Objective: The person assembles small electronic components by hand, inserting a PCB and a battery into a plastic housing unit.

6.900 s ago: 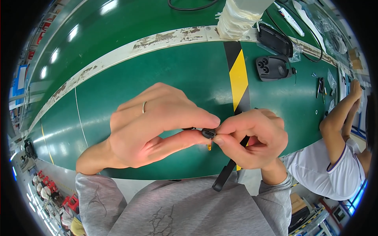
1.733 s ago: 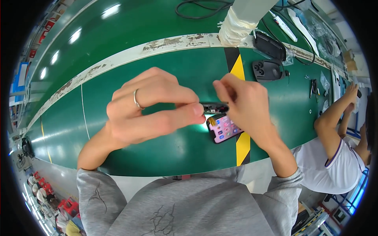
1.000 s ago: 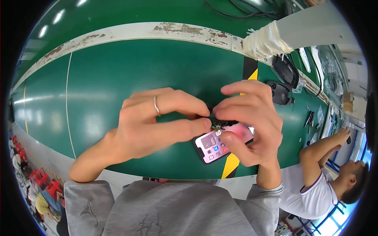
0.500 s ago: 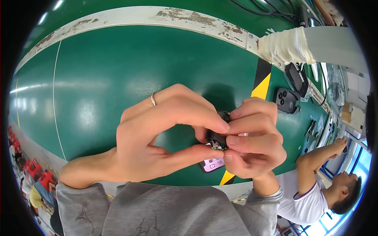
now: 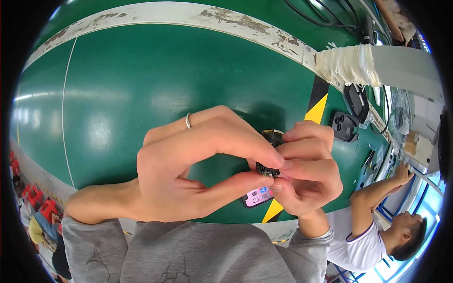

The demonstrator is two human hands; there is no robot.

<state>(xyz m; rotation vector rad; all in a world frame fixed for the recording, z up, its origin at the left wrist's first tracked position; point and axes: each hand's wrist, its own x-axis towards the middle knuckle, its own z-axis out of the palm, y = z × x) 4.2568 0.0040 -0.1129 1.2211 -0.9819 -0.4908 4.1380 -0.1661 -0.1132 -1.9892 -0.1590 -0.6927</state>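
Between both hands, above the green table, is a small black electronic part (image 5: 271, 137) with metallic bits and what looks like a short cable at its far end. Thumb and index finger of my left hand (image 5: 181, 165) pinch it from the left; a ring sits on one finger. My right hand (image 5: 311, 167) grips it from the right, fingers curled, fingertips meeting those of the left. Much of the part hides behind the fingers. Just below them lies a phone (image 5: 257, 198) with a lit pinkish screen, partly covered by my hands.
Yellow and black tape (image 5: 317, 107) crosses the green table (image 5: 118, 94). Farther right are a dark device with round lenses (image 5: 344, 125), an opened black case (image 5: 357, 101) and small tools (image 5: 368, 159). A wrapped grey post (image 5: 349, 66) stands there. A co-worker (image 5: 368, 231) sits at right.
The black part has turned in my fingers, showing more of its far end. Both hands have shifted slightly, and more of the phone screen shows.
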